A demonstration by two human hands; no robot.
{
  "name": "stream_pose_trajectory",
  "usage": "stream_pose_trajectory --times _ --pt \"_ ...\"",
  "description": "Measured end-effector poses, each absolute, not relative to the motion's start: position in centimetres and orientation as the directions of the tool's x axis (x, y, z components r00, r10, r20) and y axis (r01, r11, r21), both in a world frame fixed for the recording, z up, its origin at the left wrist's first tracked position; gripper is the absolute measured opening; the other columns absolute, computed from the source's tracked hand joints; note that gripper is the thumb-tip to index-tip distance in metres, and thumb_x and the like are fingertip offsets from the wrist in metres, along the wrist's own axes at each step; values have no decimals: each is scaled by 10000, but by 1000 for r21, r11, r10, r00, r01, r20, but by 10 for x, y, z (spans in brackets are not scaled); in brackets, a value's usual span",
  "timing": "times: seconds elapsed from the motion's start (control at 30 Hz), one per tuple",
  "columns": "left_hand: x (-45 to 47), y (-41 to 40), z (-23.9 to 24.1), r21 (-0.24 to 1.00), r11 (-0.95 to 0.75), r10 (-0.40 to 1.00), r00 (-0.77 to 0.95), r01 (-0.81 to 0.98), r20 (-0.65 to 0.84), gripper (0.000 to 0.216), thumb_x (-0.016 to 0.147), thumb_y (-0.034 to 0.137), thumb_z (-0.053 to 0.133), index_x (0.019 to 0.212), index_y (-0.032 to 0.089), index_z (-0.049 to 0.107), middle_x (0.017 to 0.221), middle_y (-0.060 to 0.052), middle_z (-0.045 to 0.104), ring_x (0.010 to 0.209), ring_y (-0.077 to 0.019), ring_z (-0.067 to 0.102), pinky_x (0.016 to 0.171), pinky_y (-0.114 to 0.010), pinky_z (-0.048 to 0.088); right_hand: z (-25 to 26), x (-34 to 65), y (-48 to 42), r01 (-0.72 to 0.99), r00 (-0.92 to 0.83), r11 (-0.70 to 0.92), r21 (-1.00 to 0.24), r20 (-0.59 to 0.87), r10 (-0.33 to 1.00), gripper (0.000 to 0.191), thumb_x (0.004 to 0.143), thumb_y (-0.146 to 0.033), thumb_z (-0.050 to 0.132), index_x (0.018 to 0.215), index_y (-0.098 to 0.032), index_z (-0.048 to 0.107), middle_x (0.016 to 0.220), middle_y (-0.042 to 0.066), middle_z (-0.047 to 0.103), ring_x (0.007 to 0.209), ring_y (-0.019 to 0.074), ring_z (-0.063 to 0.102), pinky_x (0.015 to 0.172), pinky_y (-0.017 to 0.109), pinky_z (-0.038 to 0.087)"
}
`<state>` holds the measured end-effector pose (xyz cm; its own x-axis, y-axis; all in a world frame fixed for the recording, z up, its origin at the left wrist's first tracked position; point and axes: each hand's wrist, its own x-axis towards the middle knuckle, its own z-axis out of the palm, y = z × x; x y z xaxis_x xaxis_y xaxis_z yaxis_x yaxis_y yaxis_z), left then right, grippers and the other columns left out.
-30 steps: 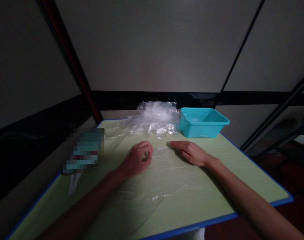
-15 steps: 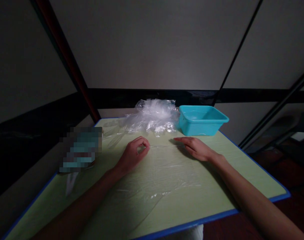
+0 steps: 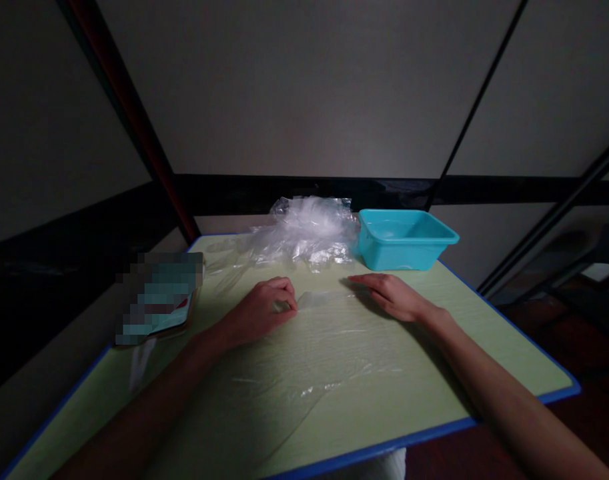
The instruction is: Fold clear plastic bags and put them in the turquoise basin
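Note:
A clear plastic bag (image 3: 329, 353) is spread flat on the yellow-green tabletop in front of me. My left hand (image 3: 265, 308) is closed in a pinch, thumb against fingertips, on the bag's far left corner. Between the hands, the far edge of the film looks slightly raised or turned over. My right hand (image 3: 391, 297) lies low over the far right corner, its fingers stretched out and pointing left. Its fingertips rest on or just above the film; exact contact is hard to see.
Crumpled clear plastic bags (image 3: 309, 230) are heaped at the table's back edge. Right of them stands a turquoise plastic basin (image 3: 404, 253). A phone-like device (image 3: 171, 293), partly pixelated, sits at the left edge. Blue trim (image 3: 434, 433) borders the table (image 3: 509, 353); a wall rises behind.
My left hand has come slightly toward me, drawing the bag's far left corner with it. My right hand has stayed in place.

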<state>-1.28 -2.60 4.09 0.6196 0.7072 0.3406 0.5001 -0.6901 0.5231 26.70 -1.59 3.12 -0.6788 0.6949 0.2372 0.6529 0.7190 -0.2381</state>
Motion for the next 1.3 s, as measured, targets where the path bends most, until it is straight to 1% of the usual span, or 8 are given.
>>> stream_pose_trajectory --times 0.2,0.33,0.77,1.03,1.1,1.17,1.23,1.3 --pt "-14 -31 43 487 -716 671 687 500 280 128 711 80 518 639 147 601 683 6 500 661 -107 493 618 -218 373 29 268 -14 644 -685 728 -237 244 686 478 753 -73 329 1212 -117 456 1193 104 534 1065 208 511 883 396 428" --pt "-14 -31 43 447 -744 643 715 496 275 127 708 76 518 634 148 591 681 6 506 675 -111 489 632 -219 369 28 269 -13 643 -690 730 -232 236 684 475 751 -67 333 1208 -83 461 1191 124 533 1077 218 503 901 391 415" --pt "-15 -34 40 447 -716 662 725 536 190 144 669 42 488 609 145 570 665 13 507 642 -100 486 588 -198 348 32 266 -16 648 -689 723 -239 220 691 464 756 -62 338 1200 -84 467 1194 119 532 1065 211 511 895 386 423" --pt "-12 -38 44 385 -731 660 727 563 189 144 719 143 486 589 161 548 642 11 503 620 -118 489 595 -230 377 30 251 -21 660 -684 730 -177 259 682 427 802 -116 334 1210 -109 460 1198 110 530 1088 210 492 924 405 397" --pt "-9 -39 41 361 -722 684 688 591 242 109 760 199 482 727 167 581 783 -21 558 754 -154 526 700 -274 408 27 240 -26 651 -688 735 -187 264 676 430 838 -163 325 1258 -122 404 1269 113 463 1155 210 430 967 424 347" --pt "-4 -41 36 314 -721 692 660 617 292 230 798 261 468 990 165 548 1042 -72 553 969 -198 502 845 -330 384 25 228 -32 638 -700 743 -202 251 669 457 870 -242 320 1304 -103 330 1342 138 356 1226 219 333 1002 433 291" --pt "2 -43 28 246 -743 669 679 623 301 425 827 322 438 1214 151 395 1271 -109 427 1160 -216 384 964 -360 300 23 216 -38 627 -718 751 -207 222 660 512 883 -304 312 1327 -51 273 1375 171 270 1266 230 246 1027 411 248" --pt "6 -46 20 174 -761 648 714 626 267 516 852 353 386 1300 124 270 1369 -126 307 1251 -209 272 1022 -363 224 22 207 -42 626 -727 750 -213 189 660 545 889 -327 300 1331 -12 245 1384 189 235 1281 234 198 1042 390 219"
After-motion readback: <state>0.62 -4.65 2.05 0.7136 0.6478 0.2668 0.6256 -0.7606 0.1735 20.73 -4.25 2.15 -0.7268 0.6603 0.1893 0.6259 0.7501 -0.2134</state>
